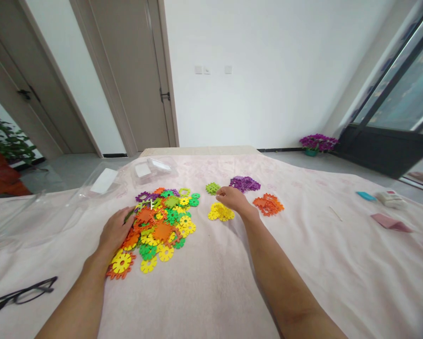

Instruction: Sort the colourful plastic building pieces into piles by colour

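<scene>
A mixed heap of plastic snowflake discs (162, 221) in orange, yellow, green and purple lies on the pale pink cloth (211, 282). My left hand (116, 230) rests on the heap's left edge, fingers bent onto the pieces. Small sorted piles lie to the right: light green (212, 188), purple (245, 183), orange (268, 205) and yellow (220, 213). My right hand (234, 198) hovers over the yellow pile's far edge, fingers curled together; what they hold, if anything, is hidden.
Clear plastic containers (148, 170) and bags (103, 181) lie behind the heap. Black glasses (19, 296) sit at the near left. A turquoise piece (366, 195), a white packet (391, 198) and a pink wedge (390, 222) lie at the right. Doors and a window stand beyond.
</scene>
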{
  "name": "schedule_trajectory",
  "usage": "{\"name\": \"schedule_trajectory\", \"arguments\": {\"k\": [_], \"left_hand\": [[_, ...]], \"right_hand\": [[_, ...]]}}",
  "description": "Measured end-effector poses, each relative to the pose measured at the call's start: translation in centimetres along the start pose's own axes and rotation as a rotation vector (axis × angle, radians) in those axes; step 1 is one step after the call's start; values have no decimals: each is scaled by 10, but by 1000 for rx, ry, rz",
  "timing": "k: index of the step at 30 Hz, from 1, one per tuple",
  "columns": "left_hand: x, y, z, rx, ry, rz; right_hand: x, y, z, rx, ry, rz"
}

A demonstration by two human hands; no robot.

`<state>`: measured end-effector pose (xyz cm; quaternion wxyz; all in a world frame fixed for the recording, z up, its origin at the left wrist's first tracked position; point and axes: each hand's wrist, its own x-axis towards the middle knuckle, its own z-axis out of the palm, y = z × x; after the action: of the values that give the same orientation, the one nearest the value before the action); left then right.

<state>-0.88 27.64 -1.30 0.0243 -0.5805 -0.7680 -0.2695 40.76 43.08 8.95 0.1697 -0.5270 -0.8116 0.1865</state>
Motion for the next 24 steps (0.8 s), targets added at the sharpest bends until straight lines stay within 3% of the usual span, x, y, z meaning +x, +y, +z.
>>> {"name": "schedule_trajectory", "arguments": {"k": [4, 11, 16, 24], "left_hand": [[0, -1, 0, 5, -8, -3], [-1, 0, 0, -12, -5, -6], [0, 0, 0, -11, -16, -6], [0, 0, 0, -3, 1, -10]], "right_hand": [[-1, -9, 6, -23, 11, -55], [-14, -48, 36, -64, -171, -291], [-26, -67, 51, -118, -228, -333], [-31, -74, 59, -174, -212, -360]]}}
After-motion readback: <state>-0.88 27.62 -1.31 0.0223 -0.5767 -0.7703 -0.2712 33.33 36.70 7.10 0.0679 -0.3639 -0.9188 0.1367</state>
